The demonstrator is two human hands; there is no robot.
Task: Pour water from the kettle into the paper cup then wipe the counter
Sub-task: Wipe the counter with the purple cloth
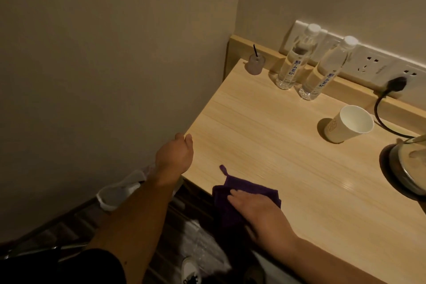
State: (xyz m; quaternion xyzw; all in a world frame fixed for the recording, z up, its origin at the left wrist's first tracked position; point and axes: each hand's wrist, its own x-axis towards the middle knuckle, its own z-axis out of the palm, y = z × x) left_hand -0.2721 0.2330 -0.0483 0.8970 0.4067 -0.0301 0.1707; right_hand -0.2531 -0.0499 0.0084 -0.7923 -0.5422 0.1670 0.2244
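Right hand (255, 208) lies flat & open on purple cloth (232, 193) at counter (288, 145) edge, left hand (176, 157) loosely curled, holding nothing.

Beige walls (92, 53), dark striped floor (76, 226), white socket strip (368, 64).

Matt wood-grain counter (288, 145), plush cloth (232, 191)

blue printed characters on the labels of two water bottles (292, 62) (322, 74), too blurred to read, faint mark on the paper cup (345, 125), unreadable
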